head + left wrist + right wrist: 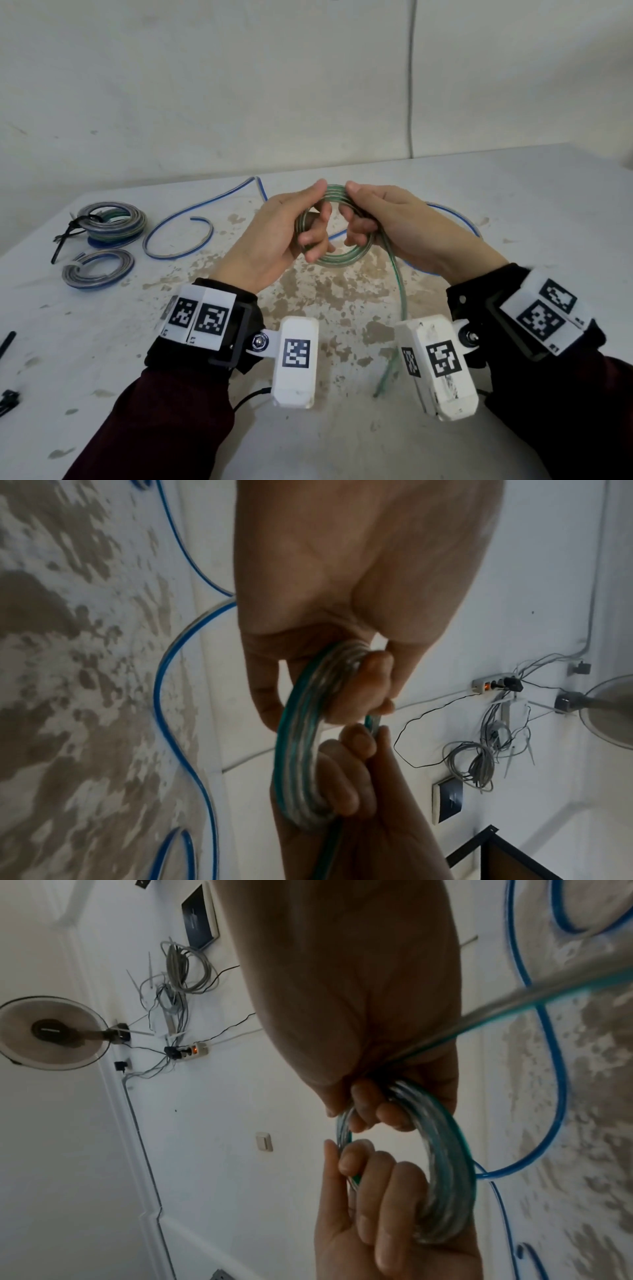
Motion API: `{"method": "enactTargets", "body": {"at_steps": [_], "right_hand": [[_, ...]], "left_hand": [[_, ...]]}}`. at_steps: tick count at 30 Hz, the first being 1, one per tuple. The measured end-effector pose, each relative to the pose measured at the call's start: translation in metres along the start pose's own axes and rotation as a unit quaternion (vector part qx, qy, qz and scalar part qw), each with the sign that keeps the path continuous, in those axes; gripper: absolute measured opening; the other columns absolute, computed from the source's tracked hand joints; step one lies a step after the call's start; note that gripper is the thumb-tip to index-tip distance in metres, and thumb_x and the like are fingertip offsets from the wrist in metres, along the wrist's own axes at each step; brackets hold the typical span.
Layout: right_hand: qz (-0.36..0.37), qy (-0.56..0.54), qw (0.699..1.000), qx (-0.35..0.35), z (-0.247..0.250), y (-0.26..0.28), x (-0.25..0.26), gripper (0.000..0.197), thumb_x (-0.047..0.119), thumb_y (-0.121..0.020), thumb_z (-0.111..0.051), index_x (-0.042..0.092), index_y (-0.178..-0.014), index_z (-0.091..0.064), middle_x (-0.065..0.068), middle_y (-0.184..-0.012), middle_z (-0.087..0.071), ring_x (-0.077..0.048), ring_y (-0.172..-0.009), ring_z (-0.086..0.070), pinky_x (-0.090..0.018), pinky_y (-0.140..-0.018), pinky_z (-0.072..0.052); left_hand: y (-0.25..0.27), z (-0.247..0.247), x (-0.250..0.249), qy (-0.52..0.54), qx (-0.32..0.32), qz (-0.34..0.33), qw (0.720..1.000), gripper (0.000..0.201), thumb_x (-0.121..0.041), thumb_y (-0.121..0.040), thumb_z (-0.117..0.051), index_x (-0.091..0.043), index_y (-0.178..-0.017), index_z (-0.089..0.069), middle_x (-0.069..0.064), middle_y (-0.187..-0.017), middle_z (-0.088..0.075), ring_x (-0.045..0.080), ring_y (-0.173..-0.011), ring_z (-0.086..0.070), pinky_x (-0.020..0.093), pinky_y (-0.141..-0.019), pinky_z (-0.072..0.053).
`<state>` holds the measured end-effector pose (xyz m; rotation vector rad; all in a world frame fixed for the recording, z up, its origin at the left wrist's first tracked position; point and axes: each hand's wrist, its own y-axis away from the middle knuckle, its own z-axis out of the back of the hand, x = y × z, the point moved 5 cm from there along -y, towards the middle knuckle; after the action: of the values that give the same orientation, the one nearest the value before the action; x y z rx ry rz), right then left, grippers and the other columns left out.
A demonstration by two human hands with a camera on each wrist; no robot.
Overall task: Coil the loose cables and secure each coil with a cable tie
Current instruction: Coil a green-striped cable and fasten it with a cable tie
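A clear cable with a green stripe is wound into a small coil (337, 260) held upright above the table between both hands. My left hand (294, 226) grips the coil's left side, fingers curled through the ring. My right hand (370, 219) grips the right side the same way. In the left wrist view the coil (301, 750) runs across my curled fingers; in the right wrist view the coil (441, 1172) arcs between the two hands. A loose tail (397, 291) of the green cable hangs from my right hand toward the near table edge.
A loose blue-striped cable (191, 219) snakes over the stained white table (513, 192) behind my hands. At the left lie a tied stack of coils (113, 222) with a black cable tie (65, 236) and another coil (97, 269). More black ties (7, 342) lie at the left edge.
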<state>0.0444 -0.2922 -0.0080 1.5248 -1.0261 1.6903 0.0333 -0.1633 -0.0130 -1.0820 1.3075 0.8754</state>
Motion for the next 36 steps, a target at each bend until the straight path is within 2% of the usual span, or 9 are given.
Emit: {"method": "enactTargets", "body": {"at_steps": [4,7,12,14,19,21,26,30,36], "right_hand": [[-0.006,-0.015,1.000,-0.009,-0.002,-0.001,-0.003,0.040,0.030,-0.104,-0.030,0.008,-0.083,-0.057,-0.003,-0.058,-0.050,-0.018,-0.062,-0.055,-0.024,-0.068,-0.049],[-0.002,-0.045,0.999,-0.016,0.000,-0.001,0.000,0.041,0.030,-0.104,-0.029,0.006,-0.085,-0.055,-0.005,-0.060,-0.051,-0.021,-0.063,-0.058,-0.027,-0.071,-0.053],[0.002,-0.005,1.000,-0.003,-0.002,0.002,0.004,0.036,0.030,-0.103,-0.032,0.010,-0.076,-0.045,0.005,-0.053,-0.025,-0.013,-0.048,-0.030,-0.026,-0.065,-0.049],[-0.004,0.006,1.000,0.005,-0.004,0.002,0.003,0.036,0.031,-0.103,-0.034,0.009,-0.077,-0.046,0.005,-0.054,-0.024,-0.013,-0.048,-0.028,-0.028,-0.066,-0.049],[0.001,-0.046,0.998,-0.032,0.001,0.000,0.004,0.036,0.029,-0.101,-0.040,0.004,-0.083,-0.060,-0.005,-0.057,-0.056,-0.018,-0.054,-0.058,-0.032,-0.069,-0.057],[-0.009,-0.057,0.998,-0.008,0.002,0.002,0.004,0.038,0.027,-0.103,-0.033,0.003,-0.092,-0.061,-0.010,-0.068,-0.063,-0.020,-0.068,-0.066,-0.030,-0.073,-0.057],[0.007,-0.040,0.999,-0.006,0.001,0.002,0.006,0.036,0.027,-0.104,-0.028,0.009,-0.083,-0.050,0.002,-0.056,-0.040,-0.015,-0.059,-0.052,-0.025,-0.071,-0.046],[0.018,0.051,0.999,0.006,0.003,0.004,0.010,0.034,0.027,-0.104,-0.033,0.009,-0.078,-0.048,0.009,-0.052,-0.027,-0.011,-0.047,-0.032,-0.022,-0.060,-0.042],[-0.014,0.097,0.995,0.016,-0.001,0.007,0.010,0.037,0.026,-0.103,-0.033,0.006,-0.075,-0.047,0.009,-0.049,-0.026,-0.011,-0.043,-0.024,-0.022,-0.052,-0.037]], "left_hand": [[-0.001,0.004,-0.002,-0.006,-0.031,-0.042,0.999,0.039,-0.032,-0.101,-0.038,-0.010,-0.068,-0.046,-0.008,-0.045,-0.023,0.010,-0.040,-0.021,0.043,-0.068,-0.016],[-0.002,0.004,-0.003,0.037,-0.051,-0.065,0.996,0.040,-0.032,-0.102,-0.036,-0.010,-0.069,-0.046,-0.006,-0.046,-0.023,0.010,-0.039,-0.023,0.034,-0.065,-0.023],[0.000,-0.007,0.002,-0.003,0.008,0.013,1.000,0.039,-0.036,-0.098,-0.039,-0.009,-0.071,-0.047,0.000,-0.042,-0.033,0.019,-0.040,-0.044,0.033,-0.066,-0.041],[0.002,-0.009,0.001,-0.025,0.034,0.011,0.999,0.037,-0.039,-0.094,-0.042,-0.010,-0.071,-0.046,-0.002,-0.042,-0.028,0.017,-0.039,-0.036,0.032,-0.066,-0.042],[0.001,-0.005,-0.006,0.039,0.014,-0.038,0.998,0.041,-0.035,-0.101,-0.032,-0.013,-0.067,-0.040,-0.005,-0.046,-0.020,0.010,-0.040,-0.019,0.022,-0.052,-0.026],[0.000,-0.002,-0.006,0.079,-0.008,-0.042,0.996,0.043,-0.036,-0.102,-0.030,-0.014,-0.065,-0.038,-0.006,-0.045,-0.019,0.009,-0.039,-0.019,0.018,-0.048,-0.031],[-0.001,-0.005,-0.002,0.096,0.013,-0.032,0.995,0.043,-0.036,-0.098,-0.034,-0.015,-0.062,-0.043,-0.003,-0.043,-0.027,0.014,-0.040,-0.032,0.031,-0.061,-0.029],[0.001,-0.011,-0.002,0.008,0.053,0.000,0.999,0.037,-0.037,-0.091,-0.039,-0.010,-0.069,-0.049,0.000,-0.042,-0.038,0.022,-0.044,-0.053,0.032,-0.067,-0.045],[0.004,-0.014,0.004,-0.020,0.078,0.025,0.996,0.034,-0.029,-0.101,-0.036,-0.009,-0.075,-0.045,-0.006,-0.048,-0.028,0.013,-0.043,-0.035,0.025,-0.056,-0.033]]}}
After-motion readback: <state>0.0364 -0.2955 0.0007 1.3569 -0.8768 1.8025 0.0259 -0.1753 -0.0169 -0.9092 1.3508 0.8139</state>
